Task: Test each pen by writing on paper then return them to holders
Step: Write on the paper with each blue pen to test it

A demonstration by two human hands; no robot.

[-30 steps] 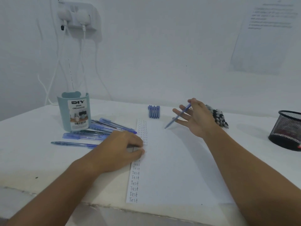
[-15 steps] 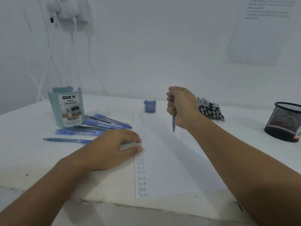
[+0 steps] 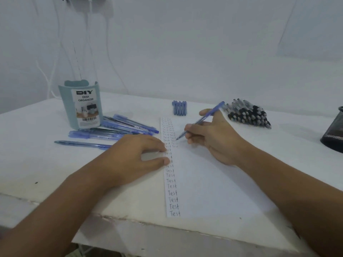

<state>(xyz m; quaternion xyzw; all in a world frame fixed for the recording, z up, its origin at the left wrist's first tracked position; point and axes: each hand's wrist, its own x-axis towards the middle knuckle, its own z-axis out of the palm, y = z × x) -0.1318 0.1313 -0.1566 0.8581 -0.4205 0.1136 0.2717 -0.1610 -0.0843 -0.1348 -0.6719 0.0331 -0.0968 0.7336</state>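
- Head view: the right hand (image 3: 213,134) is pinching a blue pen (image 3: 201,120) in a writing grip, fingers curled round the barrel, and its tip is touching the paper (image 3: 213,182) just left of the knuckles, beside the second column of "Test" marks.
- The left hand (image 3: 133,156) is lying flat with relaxed fingers, gripping nothing, its fingertips pressing the paper's left edge to steady it.
- One long column of "Test" is running down the sheet and a shorter second one is beginning, so many pens look tested already.
- Just beyond the left hand, loose blue pens (image 3: 115,130) are lying by the desk organizer (image 3: 81,104), not yet returned.
- Beyond the right hand a pile of black pens (image 3: 248,114) is waiting; whether tested, I cannot tell. Blue caps (image 3: 179,108) are sitting past the paper, and the mesh holder (image 3: 334,132) is standing far right.
- Judged so, testing is partway and returning is still ahead.
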